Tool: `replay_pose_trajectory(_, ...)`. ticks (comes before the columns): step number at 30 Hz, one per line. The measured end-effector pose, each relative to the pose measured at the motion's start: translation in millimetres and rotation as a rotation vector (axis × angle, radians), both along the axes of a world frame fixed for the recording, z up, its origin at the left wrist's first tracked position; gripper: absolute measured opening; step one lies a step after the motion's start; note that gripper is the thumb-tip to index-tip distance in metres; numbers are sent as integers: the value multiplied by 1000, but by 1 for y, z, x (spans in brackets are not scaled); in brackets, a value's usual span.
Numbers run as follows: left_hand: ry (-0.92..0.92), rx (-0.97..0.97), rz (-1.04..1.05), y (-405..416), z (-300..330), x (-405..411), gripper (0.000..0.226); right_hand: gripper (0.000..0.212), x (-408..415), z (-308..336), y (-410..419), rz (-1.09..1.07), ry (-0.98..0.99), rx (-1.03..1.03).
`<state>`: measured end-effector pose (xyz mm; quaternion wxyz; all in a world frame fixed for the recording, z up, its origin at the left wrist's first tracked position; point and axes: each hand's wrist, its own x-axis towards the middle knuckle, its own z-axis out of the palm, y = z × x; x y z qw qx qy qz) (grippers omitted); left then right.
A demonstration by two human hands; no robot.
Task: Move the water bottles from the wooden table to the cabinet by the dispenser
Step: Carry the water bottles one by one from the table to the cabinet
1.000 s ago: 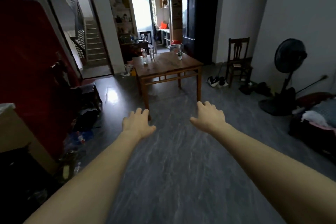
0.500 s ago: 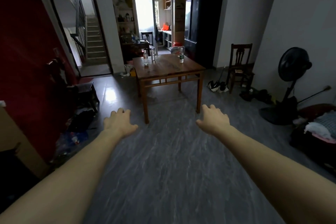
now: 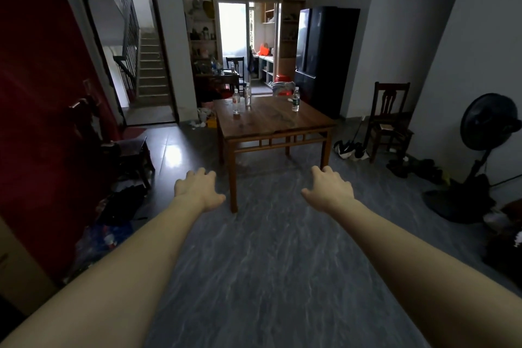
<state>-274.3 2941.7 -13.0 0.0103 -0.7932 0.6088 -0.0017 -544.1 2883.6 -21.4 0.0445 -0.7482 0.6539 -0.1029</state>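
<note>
A square wooden table [image 3: 271, 126] stands ahead in the middle of the room. Three clear water bottles stand upright on its far half: one with a red label [image 3: 236, 101] at the left, a second [image 3: 248, 94] just behind it, and one with a dark label [image 3: 295, 99] at the far right. My left hand [image 3: 197, 188] and my right hand [image 3: 330, 188] reach forward over the grey floor, short of the table, fingers relaxed and holding nothing. No cabinet or dispenser is in view.
A red door [image 3: 42, 110] and piled clutter line the left side. A stairway opening [image 3: 135, 65] is at the back left, a black fridge [image 3: 324, 56] at the back right. A wooden chair [image 3: 391, 118], shoes and a standing fan [image 3: 485, 133] sit along the right wall.
The table and bottles have come closer and larger in view. My left hand has shifted right, back toward the table's near leg; both hands stay empty.
</note>
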Motion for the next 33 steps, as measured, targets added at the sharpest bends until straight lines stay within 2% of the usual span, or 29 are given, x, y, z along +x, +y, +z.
replay_pose_trajectory(10, 52, 47, -43, -127, -4, 21, 56, 60, 42, 4, -119, 10, -2, 0)
replay_pose_trajectory(18, 69, 90, -41, -250, -18, 32, 55, 61, 59, -4, -245, 84, -16, 20)
replay_pose_trajectory(24, 83, 46, -4, -355, -1, 39, 53, 60, 57, 4, -361, 98, -26, 51)
replay_pose_trajectory(33, 60, 69, 71, -462, -5, 73, 56, 59, 106, -5, -484, 204, -16, 98)
